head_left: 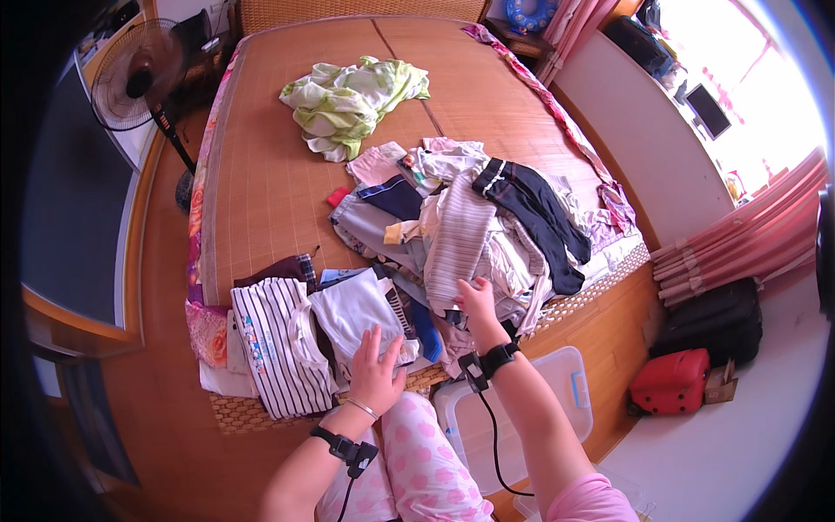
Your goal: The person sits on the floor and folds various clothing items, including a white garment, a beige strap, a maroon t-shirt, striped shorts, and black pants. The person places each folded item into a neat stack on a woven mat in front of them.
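Note:
My left hand [375,375], fingers apart, rests on or just above a pale grey folded garment [352,310] at the bed's front edge. Left of it lies a folded white shirt with dark stripes [277,346]. My right hand [477,303] is at the lower end of a beige striped knit garment [455,235], its fingertips against the cloth; whether they grip it is not clear. That garment lies on a loose heap of clothes. Black trousers [538,215] with a pale drawstring drape over the heap's right side. A dark blue piece [425,333] lies between my hands.
A crumpled green-and-white cloth [352,104] lies farther back on the bed mat [261,169]. A clear plastic box [554,391] stands on the floor by my knees. At left is a standing fan [140,75]; at right, a red suitcase [672,382]. Cables hang from both wrist straps.

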{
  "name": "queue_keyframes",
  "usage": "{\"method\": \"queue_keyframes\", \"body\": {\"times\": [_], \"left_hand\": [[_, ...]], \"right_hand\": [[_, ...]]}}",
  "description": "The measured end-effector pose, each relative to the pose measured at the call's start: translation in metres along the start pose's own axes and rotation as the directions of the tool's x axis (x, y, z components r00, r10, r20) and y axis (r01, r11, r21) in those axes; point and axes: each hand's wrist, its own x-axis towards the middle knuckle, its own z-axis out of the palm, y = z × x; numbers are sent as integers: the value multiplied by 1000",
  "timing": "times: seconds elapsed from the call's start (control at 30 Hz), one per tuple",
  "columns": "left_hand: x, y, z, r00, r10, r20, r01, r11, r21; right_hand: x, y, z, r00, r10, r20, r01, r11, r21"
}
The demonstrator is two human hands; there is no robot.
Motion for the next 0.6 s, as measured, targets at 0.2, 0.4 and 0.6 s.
{"method": "queue_keyframes", "body": {"times": [0.2,0.4,0.6], "left_hand": [[48,37,17,998,63,-16,-63,998,-31],[80,67,48,994,85,-71,-91,992,-87],[106,82,65,995,83,-64,-89,990,-108]], "right_hand": [[-3,2,-1,932,-219,288,233,972,-14],[-57,1,-52,874,-244,420,377,885,-272],[-1,-47,-78,833,-489,258,553,728,-404]]}}
